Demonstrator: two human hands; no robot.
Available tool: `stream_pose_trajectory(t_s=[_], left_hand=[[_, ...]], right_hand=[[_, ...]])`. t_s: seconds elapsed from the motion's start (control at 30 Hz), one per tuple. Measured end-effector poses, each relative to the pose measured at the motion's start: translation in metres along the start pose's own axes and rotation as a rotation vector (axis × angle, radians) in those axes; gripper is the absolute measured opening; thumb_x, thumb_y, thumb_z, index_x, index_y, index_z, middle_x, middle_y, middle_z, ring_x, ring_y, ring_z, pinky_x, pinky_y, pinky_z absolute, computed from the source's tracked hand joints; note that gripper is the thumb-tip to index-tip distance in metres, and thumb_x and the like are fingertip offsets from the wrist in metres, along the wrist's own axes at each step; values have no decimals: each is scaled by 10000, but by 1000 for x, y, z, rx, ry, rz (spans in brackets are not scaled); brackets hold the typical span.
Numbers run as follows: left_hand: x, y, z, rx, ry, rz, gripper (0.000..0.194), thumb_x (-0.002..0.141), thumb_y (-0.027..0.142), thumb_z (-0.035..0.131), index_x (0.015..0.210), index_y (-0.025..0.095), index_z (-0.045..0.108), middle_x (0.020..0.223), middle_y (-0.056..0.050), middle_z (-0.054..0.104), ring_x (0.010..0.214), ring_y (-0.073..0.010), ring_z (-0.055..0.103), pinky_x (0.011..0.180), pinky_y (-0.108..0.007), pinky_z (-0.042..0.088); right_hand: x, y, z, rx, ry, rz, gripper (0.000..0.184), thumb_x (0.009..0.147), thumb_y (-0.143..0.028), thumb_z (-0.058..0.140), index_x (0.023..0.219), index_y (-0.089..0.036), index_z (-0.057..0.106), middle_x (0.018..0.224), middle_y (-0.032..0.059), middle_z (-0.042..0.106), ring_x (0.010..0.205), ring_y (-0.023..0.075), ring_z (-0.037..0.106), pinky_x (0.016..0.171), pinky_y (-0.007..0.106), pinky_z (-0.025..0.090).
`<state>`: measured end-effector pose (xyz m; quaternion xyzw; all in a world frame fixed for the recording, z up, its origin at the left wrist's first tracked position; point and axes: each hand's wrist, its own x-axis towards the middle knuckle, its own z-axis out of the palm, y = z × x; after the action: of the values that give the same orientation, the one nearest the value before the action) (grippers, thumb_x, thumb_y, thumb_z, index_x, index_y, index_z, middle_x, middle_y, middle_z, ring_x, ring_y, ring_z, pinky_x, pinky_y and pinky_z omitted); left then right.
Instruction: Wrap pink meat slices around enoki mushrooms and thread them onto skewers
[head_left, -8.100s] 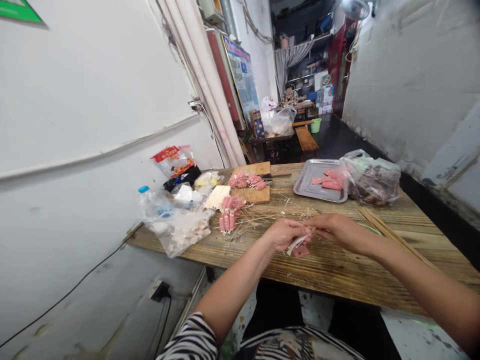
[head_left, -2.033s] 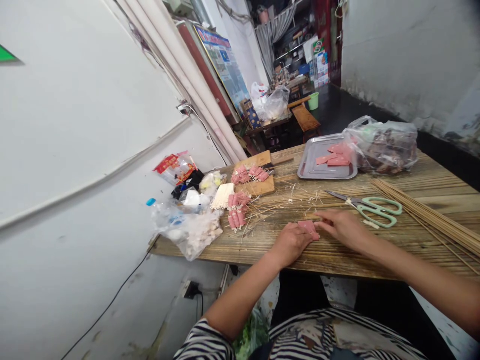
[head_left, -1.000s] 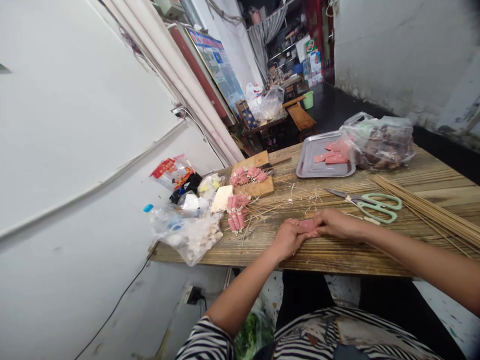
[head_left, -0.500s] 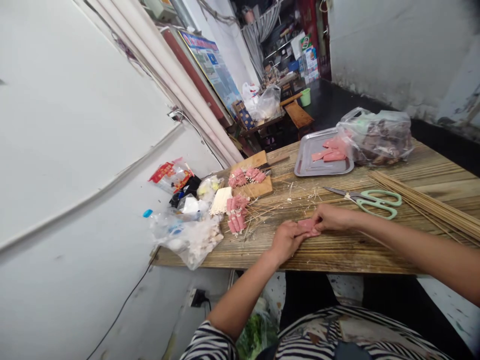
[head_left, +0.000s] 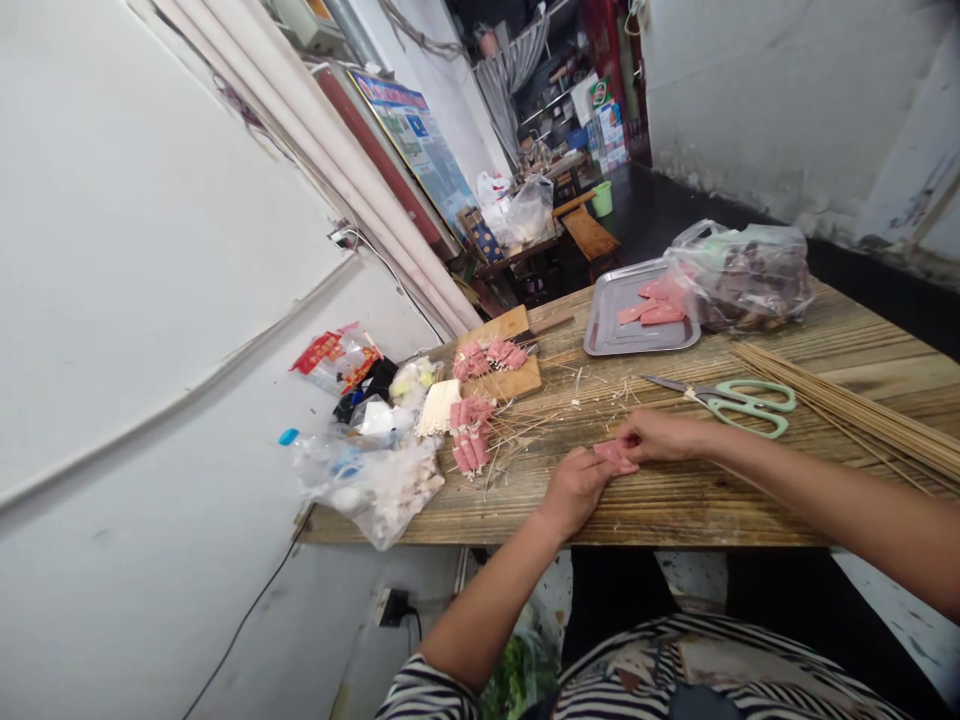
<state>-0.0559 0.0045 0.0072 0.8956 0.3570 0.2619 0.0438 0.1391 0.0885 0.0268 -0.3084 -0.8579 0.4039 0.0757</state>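
- Works at a wooden bench [head_left: 517,515], apparently partway through.
- Has a metal tray [head_left: 609,318] with spare slices [head_left: 652,306] farther off, seemingly left to do; cannot count any under the clear bag [head_left: 750,275].
- Has bare sticks [head_left: 847,405] bundled at right, probably for later.
- Has pink rolls [head_left: 470,448] on sticks heaped at left, seemingly done; cannot separate each.
- Clamps the grip of left hand [head_left: 576,490] and right hand [head_left: 660,434] on one pink piece [head_left: 615,455] near the bench's front edge; cannot see any filling.

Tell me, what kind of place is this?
Maybe a small eatery where food is prepared: the wooden table holds skewered pink rolls, a metal tray of pink slices, and a bundle of bare sticks.
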Motion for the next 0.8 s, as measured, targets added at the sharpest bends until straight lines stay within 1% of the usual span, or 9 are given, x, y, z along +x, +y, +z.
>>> stream_pose_trajectory(t_s=[0.1,0.23,0.33,0.4,0.5,0.53,0.57,0.7,0.8], left_hand=[[2,0,2,-17,32,-48,277,976,289,462,1043,239,726,961,-51,743,808,-140,627,746,-273,495],[1,-3,6,-69,59,-118,306,968,320,465,960,213,751,875,-77,730,760,-154,605,714,-286,505],[1,-6,6,-129,40,-129,327,965,325,468,893,187,754,848,-86,729,752,-160,619,722,-300,510],[1,-5,5,-136,41,-141,306,956,351,487,926,193,747,859,-84,733,765,-163,632,735,-305,511],[-1,-1,5,-96,46,-134,291,955,363,493,1084,202,698,949,-81,736,805,-166,646,756,-308,510],[-1,2,5,-65,41,-124,291,960,352,485,1104,197,686,959,-80,735,809,-167,644,751,-307,508],[-2,4,5,-28,34,-115,288,966,338,476,1092,187,686,944,-77,734,797,-169,638,736,-303,506],[-2,13,5,103,12,-109,311,980,293,445,936,153,719,795,-66,713,716,-168,595,660,-284,481],[-1,17,4,133,-5,-119,331,984,277,429,906,155,727,784,-66,712,728,-172,597,667,-282,475]], right_hand=[[-5,-4,2,-32,22,-5,208,750,-276,556,592,-152,609,557,-15,519,555,105,421,555,236,290],[-17,-14,7,-141,121,-69,176,806,-206,525,701,-159,659,723,46,619,693,157,515,668,276,347],[-25,-17,13,-247,175,-126,213,866,-283,522,792,-159,678,820,90,637,776,197,549,716,302,380],[-27,-17,17,-278,184,-130,233,879,-322,525,840,-152,679,852,104,640,794,207,561,729,309,398],[-27,-15,24,-298,232,-145,252,901,-324,499,910,-152,682,892,116,651,854,223,576,781,327,414],[-27,-15,27,-299,255,-151,257,909,-320,486,918,-152,681,898,119,655,866,226,579,796,334,416],[-27,-16,29,-299,275,-157,263,916,-312,471,917,-152,679,902,122,659,870,227,581,806,340,419],[-31,-22,37,-278,334,-164,301,936,-288,407,866,-153,667,913,126,672,850,217,582,796,341,434],[-34,-26,40,-240,348,-205,315,944,-294,383,945,-177,675,963,110,671,895,209,576,811,335,435]])
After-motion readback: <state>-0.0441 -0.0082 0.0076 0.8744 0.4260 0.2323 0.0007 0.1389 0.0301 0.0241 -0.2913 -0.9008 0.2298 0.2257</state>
